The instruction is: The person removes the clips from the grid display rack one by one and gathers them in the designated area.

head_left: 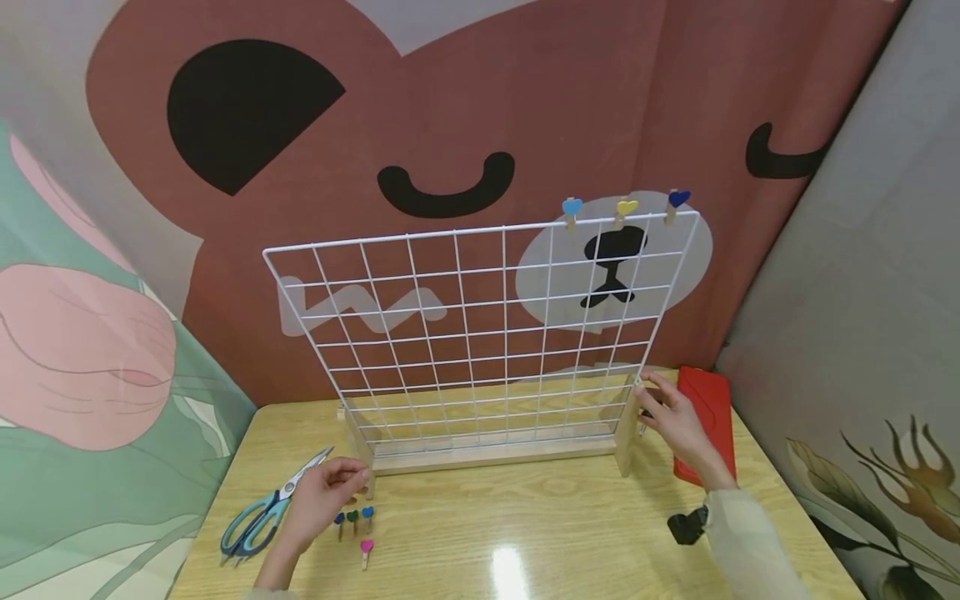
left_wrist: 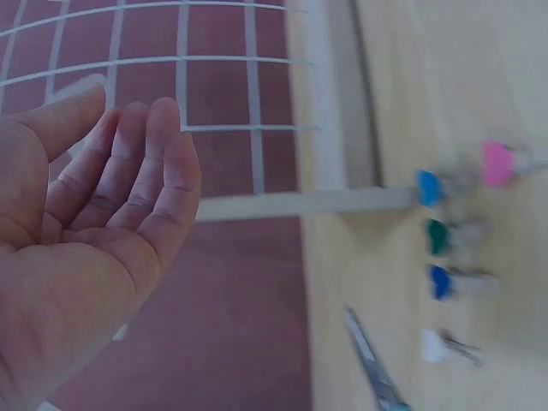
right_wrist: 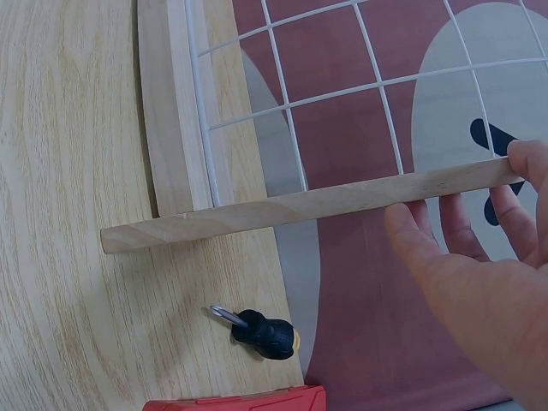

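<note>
A white wire grid panel (head_left: 480, 308) stands in a wooden base. My right hand (head_left: 678, 421) grips the upper part of its right wooden side post (right_wrist: 300, 205), thumb over one side and fingers on the other. Near the left side post (left_wrist: 308, 204), my left hand (head_left: 322, 500) holds nothing, its fingers loosely bent. Light blue (head_left: 572, 208), yellow (head_left: 627, 208) and dark blue heart clothespins (head_left: 678, 200) are clipped on the grid's top wire at the right.
Several small heart clothespins, including a pink one (head_left: 366, 550) and a white one (left_wrist: 434, 345), lie at front left. Scissors (head_left: 258, 521) lie left of them. At right are a red case (head_left: 705, 408) and a stubby black screwdriver (right_wrist: 267, 336). Patterned cloth walls surround the table.
</note>
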A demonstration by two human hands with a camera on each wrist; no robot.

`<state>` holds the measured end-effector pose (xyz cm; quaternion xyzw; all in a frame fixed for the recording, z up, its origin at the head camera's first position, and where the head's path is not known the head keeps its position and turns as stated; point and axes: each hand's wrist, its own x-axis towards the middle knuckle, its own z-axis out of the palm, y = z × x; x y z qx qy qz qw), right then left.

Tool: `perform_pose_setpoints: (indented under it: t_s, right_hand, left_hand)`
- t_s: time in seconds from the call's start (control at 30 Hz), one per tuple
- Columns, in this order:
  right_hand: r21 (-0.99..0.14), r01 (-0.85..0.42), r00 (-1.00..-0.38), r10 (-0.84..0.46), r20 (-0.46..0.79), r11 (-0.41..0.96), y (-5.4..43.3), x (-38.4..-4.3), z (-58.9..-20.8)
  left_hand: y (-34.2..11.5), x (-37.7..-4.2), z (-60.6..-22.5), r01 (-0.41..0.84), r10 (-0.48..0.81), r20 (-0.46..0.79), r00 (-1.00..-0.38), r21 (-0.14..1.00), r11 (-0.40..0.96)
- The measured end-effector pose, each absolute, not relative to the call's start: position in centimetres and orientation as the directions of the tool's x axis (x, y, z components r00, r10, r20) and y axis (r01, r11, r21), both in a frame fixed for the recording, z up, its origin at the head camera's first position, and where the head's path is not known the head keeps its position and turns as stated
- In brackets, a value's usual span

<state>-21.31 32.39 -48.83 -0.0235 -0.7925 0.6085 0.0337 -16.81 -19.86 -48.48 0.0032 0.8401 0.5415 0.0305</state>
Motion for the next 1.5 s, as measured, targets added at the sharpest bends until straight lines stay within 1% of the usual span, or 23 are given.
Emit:
perform_pose_setpoints:
  t_s: [0.1,0.2,0.4,0.57,0.67,0.8,0.9,1.13,1.2,1.5]
  right_hand:
    - [-0.966,-0.002,-0.997,0.075,0.023,0.259,32.4,-21.3,-48.8]
    - [-0.967,-0.002,-0.997,0.078,0.023,0.256,32.4,-21.3,-48.9]
    - [-0.969,-0.010,-0.996,0.082,0.031,0.247,32.4,-21.4,-49.0]
    - [-0.969,-0.013,-0.996,0.077,0.033,0.248,32.5,-21.4,-49.0]
    - [-0.968,-0.010,-0.996,0.080,0.031,0.252,32.6,-21.3,-48.9]
    - [-0.966,-0.006,-0.996,0.081,0.027,0.258,32.6,-21.3,-48.9]
    - [-0.967,-0.003,-0.997,0.071,0.022,0.257,32.5,-21.3,-48.8]
    - [-0.969,0.025,-0.997,0.077,-0.006,0.248,32.3,-21.0,-48.9]
    - [-0.968,0.023,-0.997,0.071,-0.005,0.250,32.4,-21.0,-48.9]
    - [-0.969,-0.007,-0.997,0.077,0.027,0.247,32.4,-21.3,-48.8]
  left_hand:
    - [-19.2,-17.4,-47.2,-0.006,0.062,-0.034,-0.997,0.914,0.405]
    - [-18.5,-17.8,-45.8,0.051,0.096,0.013,-0.995,0.915,0.400]
    - [-17.1,-18.4,-42.8,0.229,0.192,0.163,-0.968,0.886,0.402]
    - [-16.0,-19.2,-40.4,0.367,0.264,0.280,-0.923,0.848,0.382]
    - [-15.2,-19.8,-38.9,0.393,0.282,0.303,-0.910,0.844,0.364]
    - [-13.9,-20.6,-36.8,0.378,0.286,0.286,-0.915,0.857,0.351]
    - [-12.8,-21.0,-35.4,0.389,0.293,0.294,-0.910,0.851,0.353]
    - [-10.6,-21.7,-31.9,0.436,0.330,0.314,-0.890,0.797,0.418]
    - [-10.3,-21.9,-30.9,0.456,0.346,0.323,-0.881,0.775,0.437]
    - [-8.5,-22.1,-25.8,0.575,0.384,0.436,-0.814,0.696,0.430]
